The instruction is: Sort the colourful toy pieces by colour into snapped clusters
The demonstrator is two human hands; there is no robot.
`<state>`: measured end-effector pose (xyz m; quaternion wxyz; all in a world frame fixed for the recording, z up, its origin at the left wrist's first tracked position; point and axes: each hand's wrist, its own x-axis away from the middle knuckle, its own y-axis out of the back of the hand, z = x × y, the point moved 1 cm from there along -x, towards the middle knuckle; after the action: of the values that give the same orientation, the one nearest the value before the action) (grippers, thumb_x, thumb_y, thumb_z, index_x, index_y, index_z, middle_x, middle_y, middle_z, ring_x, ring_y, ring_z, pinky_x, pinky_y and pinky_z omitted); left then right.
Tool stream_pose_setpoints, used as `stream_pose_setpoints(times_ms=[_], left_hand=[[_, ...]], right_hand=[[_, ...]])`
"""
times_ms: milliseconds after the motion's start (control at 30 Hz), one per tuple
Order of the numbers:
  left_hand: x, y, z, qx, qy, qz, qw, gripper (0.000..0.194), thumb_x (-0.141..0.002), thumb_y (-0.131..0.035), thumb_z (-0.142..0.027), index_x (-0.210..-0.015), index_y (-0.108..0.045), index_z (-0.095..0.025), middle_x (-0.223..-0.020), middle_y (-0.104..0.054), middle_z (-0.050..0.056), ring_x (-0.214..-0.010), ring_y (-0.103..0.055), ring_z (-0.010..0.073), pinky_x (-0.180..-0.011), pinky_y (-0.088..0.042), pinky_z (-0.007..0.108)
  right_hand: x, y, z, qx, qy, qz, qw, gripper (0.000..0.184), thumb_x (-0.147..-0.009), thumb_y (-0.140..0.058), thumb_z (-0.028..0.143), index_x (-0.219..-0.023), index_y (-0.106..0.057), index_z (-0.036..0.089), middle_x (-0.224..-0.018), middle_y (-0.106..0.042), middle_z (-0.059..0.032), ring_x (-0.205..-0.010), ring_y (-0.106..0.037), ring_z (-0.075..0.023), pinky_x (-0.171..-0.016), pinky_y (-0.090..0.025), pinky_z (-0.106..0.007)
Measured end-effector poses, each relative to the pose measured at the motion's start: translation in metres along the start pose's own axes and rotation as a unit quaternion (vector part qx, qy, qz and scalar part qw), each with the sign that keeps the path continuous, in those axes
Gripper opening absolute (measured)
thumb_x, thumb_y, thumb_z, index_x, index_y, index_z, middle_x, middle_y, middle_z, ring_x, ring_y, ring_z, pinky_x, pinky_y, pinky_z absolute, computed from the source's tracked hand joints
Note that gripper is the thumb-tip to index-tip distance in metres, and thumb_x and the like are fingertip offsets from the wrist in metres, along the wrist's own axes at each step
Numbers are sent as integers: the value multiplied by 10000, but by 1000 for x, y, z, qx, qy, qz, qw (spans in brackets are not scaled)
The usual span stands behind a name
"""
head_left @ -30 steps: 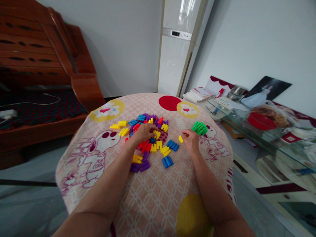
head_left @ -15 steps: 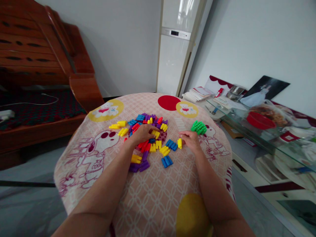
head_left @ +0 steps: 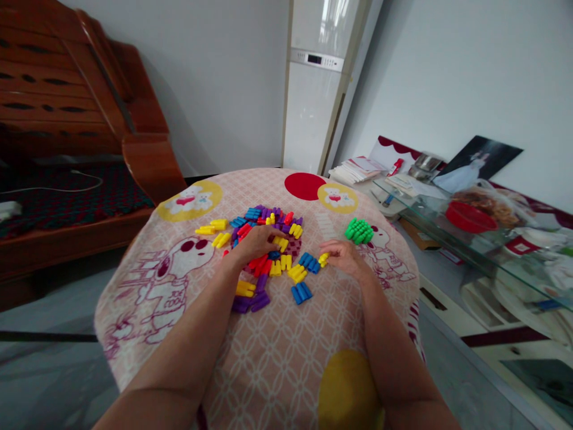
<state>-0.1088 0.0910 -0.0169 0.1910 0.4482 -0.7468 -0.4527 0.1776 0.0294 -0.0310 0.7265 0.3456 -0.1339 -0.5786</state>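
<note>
My left hand (head_left: 258, 243) reaches over a mixed heap of plastic toy blocks, its fingers closed around a yellow block (head_left: 282, 243). My right hand (head_left: 345, 258) pinches another yellow block (head_left: 323, 260) at its fingertips, with the end of the block turned towards me. Just left of it lie blue blocks (head_left: 309, 263), and a further blue block (head_left: 301, 292) sits nearer to me. Loose yellow blocks (head_left: 297, 273) are between the two hands. The heap also has red blocks (head_left: 259, 266) and purple blocks (head_left: 250, 303), partly covered by my left hand and forearm.
A cluster of green blocks (head_left: 359, 231) stands beyond my right hand on the patterned tablecloth (head_left: 268, 358). To the right is a glass shelf (head_left: 474, 239) with a red bowl (head_left: 471, 218) and papers. A wooden bench (head_left: 147, 149) stands to the left.
The yellow block by my right hand has turned from lying lengthwise to end-on, now between the fingertips. My left hand stays at the same yellow block. The view has shifted slightly.
</note>
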Motion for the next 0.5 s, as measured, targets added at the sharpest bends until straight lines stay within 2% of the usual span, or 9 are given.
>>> stream_pose_setpoints(times_ms=[133,233,333,433,500], left_hand=[[0,0,1,-3,1,-3,1000,406,-749,-651,-254,-1134,-780,-240,-931,-749,20,-818,-647,177,-758,-480,247],[-1,-1,2,-4,0,-1,1000,405,-753,-641,-247,-1134,-778,-236,-980,-754,29,-847,-658,185,-777,-487,253],[-1,-1,3,-11,0,1,1000,420,-740,-643,-233,-1139,-775,-230,-978,-755,33,-850,-662,190,-774,-490,256],[-2,-2,3,-16,2,7,1000,434,-728,-640,-218,-1142,-771,-233,-959,-756,26,-838,-660,184,-780,-492,251],[-2,-2,3,-15,1,9,1000,432,-731,-639,-224,-1142,-768,-234,-978,-757,25,-847,-660,182,-792,-492,252]], right_hand=[[5,14,-2,68,-34,-45,996,178,-690,-672,171,-828,-782,150,-950,-762,-86,-753,-646,-192,-698,-494,-298],[12,26,-9,81,-89,-66,991,92,-680,-691,233,-696,-733,153,-708,-703,-29,-630,-579,-160,-602,-428,-272],[20,37,-18,66,-143,-94,983,187,-643,-700,303,-541,-620,168,-533,-574,28,-523,-494,-120,-517,-343,-243],[28,52,-31,20,-200,-176,964,206,-614,-697,359,-572,-622,171,-502,-553,39,-476,-473,-118,-482,-338,-240],[34,63,-41,15,-242,-259,935,226,-624,-677,380,-672,-678,159,-526,-597,14,-479,-505,-144,-475,-369,-254]])
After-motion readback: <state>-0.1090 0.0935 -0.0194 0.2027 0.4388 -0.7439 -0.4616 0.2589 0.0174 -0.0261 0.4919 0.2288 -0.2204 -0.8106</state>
